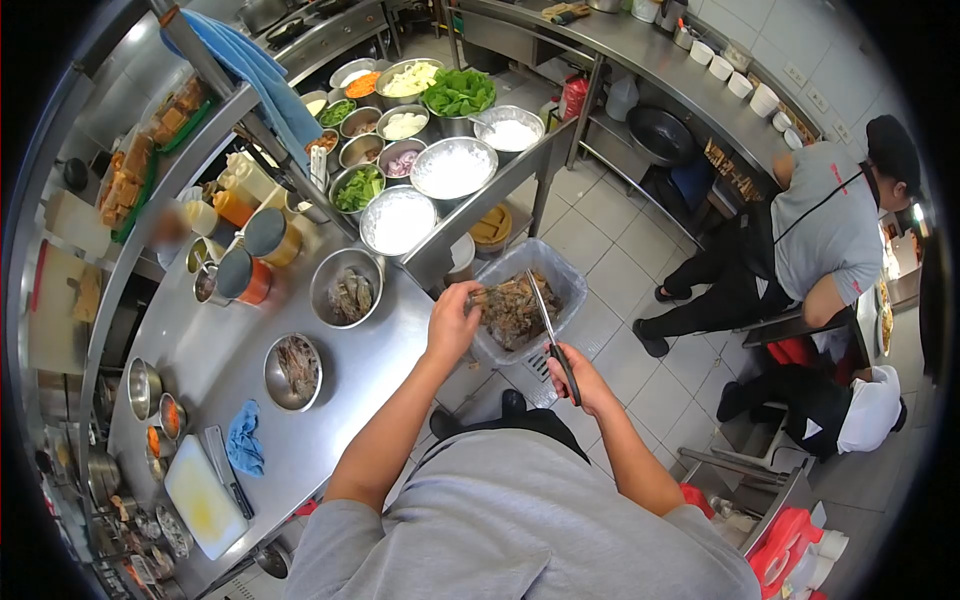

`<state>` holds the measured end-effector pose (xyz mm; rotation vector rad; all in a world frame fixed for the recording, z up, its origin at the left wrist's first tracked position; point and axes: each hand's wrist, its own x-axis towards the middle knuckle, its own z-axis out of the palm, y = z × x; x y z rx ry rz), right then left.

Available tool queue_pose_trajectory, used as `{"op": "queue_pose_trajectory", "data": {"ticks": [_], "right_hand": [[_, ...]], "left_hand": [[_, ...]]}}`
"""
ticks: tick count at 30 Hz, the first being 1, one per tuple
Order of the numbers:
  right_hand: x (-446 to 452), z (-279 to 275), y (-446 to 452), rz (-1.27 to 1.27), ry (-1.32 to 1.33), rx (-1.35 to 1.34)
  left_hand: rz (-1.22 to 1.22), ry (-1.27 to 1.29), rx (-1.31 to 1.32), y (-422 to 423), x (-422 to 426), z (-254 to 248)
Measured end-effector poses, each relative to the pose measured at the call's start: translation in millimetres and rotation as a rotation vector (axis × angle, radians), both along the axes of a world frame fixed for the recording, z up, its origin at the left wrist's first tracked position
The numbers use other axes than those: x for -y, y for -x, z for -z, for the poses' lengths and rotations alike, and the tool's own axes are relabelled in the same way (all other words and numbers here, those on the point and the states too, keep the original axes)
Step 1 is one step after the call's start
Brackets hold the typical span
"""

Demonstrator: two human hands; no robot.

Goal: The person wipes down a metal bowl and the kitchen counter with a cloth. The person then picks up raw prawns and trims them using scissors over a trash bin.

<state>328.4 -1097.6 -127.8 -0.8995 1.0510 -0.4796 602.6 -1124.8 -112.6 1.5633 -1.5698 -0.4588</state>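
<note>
My right hand [580, 380] grips black-handled scissors [545, 305], their long metal blades pointing away from me over a lined bin [574, 292]. My left hand [455, 318] is closed at the bin's left rim, pinching a shrimp [482, 297] that is partly hidden and blends with the brown scraps [520, 318] below. Beside my left arm, on the steel table, stands a metal bowl of grey raw shrimp [350, 296]. A second metal bowl [318, 372] nearer to me holds more brownish shrimp [297, 367].
A white cutting board [205, 498], a knife [230, 475] and a blue cloth [245, 438] lie on the steel table [345, 425]. Bowls of white powder [454, 168] and vegetables stand at the back. A co-worker [820, 220] and another person [860, 415] are at the right.
</note>
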Motion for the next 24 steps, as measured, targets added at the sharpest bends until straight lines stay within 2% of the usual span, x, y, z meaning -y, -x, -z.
{"op": "queue_pose_trajectory", "data": {"ticks": [6, 16, 22, 24], "right_hand": [[-3.6, -1.6, -9.0, -0.051, 0.059, -0.036], [1.4, -1.8, -17.1, 0.023, 0.032, -0.06], [0.5, 0.2, -3.6, 0.022, 0.011, -0.051], [-2.2, 17.1, 2.9, 0.012, 0.047, -0.057]], "left_hand": [[-0.013, 0.034, -0.004, 7.2, -0.5, -9.6], [0.036, 0.002, 0.048, 5.9, -3.9, -9.9], [-0.049, -0.019, -0.116, -0.3, 0.4, -1.0], [-0.183, -0.125, -0.456, -1.2, 6.8, 5.1]]}}
